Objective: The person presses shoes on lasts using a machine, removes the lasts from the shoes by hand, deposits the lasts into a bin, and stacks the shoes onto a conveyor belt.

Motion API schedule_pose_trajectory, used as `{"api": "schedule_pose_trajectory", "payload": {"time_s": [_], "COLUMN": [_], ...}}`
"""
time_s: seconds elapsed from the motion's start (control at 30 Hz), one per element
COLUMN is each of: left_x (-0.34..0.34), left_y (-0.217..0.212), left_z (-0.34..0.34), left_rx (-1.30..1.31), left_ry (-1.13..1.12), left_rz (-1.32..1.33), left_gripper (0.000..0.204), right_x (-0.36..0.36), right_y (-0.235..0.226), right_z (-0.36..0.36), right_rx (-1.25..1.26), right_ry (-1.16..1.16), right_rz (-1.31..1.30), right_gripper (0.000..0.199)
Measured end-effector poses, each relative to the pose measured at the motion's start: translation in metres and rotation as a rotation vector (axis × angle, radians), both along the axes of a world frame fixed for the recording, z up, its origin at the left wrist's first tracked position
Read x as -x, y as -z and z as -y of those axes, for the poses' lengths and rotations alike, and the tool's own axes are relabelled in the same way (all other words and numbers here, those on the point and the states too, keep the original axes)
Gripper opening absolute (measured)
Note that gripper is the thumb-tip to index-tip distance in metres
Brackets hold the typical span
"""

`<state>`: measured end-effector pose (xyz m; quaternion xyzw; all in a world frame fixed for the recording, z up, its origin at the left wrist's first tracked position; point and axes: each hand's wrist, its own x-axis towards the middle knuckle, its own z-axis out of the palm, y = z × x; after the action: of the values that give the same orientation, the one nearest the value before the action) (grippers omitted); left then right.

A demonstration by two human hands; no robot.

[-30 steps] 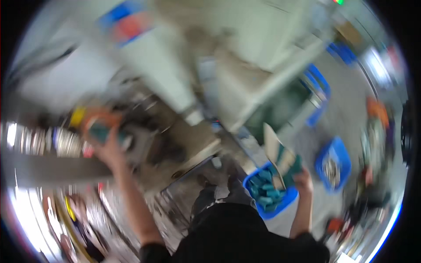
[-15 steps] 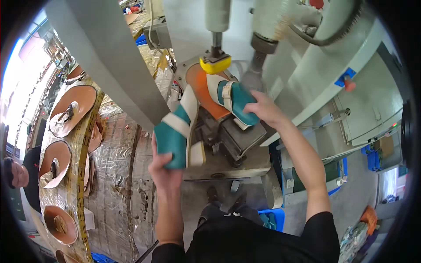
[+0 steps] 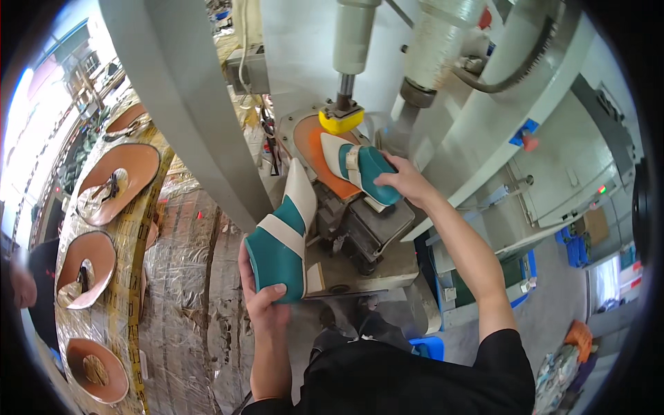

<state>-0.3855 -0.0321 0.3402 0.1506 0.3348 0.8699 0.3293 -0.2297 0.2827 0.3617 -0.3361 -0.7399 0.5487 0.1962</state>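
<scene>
My left hand (image 3: pixel 267 312) is closed round the heel end of a teal shoe (image 3: pixel 271 253) with a cream strap and a cream pointed toe. It is held at the front left of a press, its toe pointing away from me. A matching shoe (image 3: pixel 379 168), with a buckled cream strap, is gripped at its heel by my right hand (image 3: pixel 411 181). Its toe lies over the orange pad (image 3: pixel 315 146) of the press, just below a yellow pressing block (image 3: pixel 341 122). The block appears apart from the shoe.
A grey upright post (image 3: pixel 176 111) stands left of the press. Beyond it, a plastic-covered bench (image 3: pixel 176 277) carries several brown curved pieces (image 3: pixel 93 266). Another person (image 3: pixel 28 290) is at the far left. A cabinet (image 3: pixel 560 162) stands right, and a blue bin (image 3: pixel 430 346) is beside my legs.
The shoe in my left hand has come nearer to me and turned slightly. My right hand keeps its shoe at the pad. The whole view has shifted a little.
</scene>
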Motion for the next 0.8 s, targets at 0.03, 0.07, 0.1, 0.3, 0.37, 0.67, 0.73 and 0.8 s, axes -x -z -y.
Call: {"api": "schedule_pose_trajectory", "payload": {"time_s": [0.03,0.07,0.1,0.3,0.37,0.67,0.73,0.8], "left_x": [-0.003,-0.007,-0.012,-0.084,-0.095,-0.159,-0.205,-0.257], "left_y": [-0.002,-0.006,-0.009,-0.005,-0.008,0.055,0.071,0.081], "left_z": [-0.002,-0.004,-0.006,-0.026,-0.024,0.000,0.010,0.032], "left_rx": [0.004,0.006,0.007,-0.274,-0.058,0.271,0.388,0.401], "left_ry": [0.014,-0.024,-0.060,-0.086,-0.137,0.628,0.681,0.795], "left_rz": [-0.005,-0.087,-0.170,-0.857,-0.667,0.162,0.200,0.385], "left_gripper": [0.100,0.101,0.102,0.116,0.093,0.056,0.049,0.052], "right_x": [-0.003,-0.011,-0.029,-0.053,-0.074,-0.200,-0.239,-0.287], "right_y": [-0.016,-0.024,-0.007,-0.053,-0.037,0.064,0.086,0.109], "right_z": [0.015,0.027,0.034,0.222,0.229,0.335,0.366,0.402], "right_rx": [-0.166,-0.333,-0.433,-0.243,-0.154,-0.048,-0.061,0.004], "right_ry": [0.059,0.125,0.231,0.019,0.203,0.363,0.466,0.632], "right_rz": [0.023,0.049,-0.069,-0.405,-0.432,-0.251,-0.184,-0.163], "right_gripper": [0.064,0.065,0.070,0.076,0.072,0.058,0.060,0.059]}}
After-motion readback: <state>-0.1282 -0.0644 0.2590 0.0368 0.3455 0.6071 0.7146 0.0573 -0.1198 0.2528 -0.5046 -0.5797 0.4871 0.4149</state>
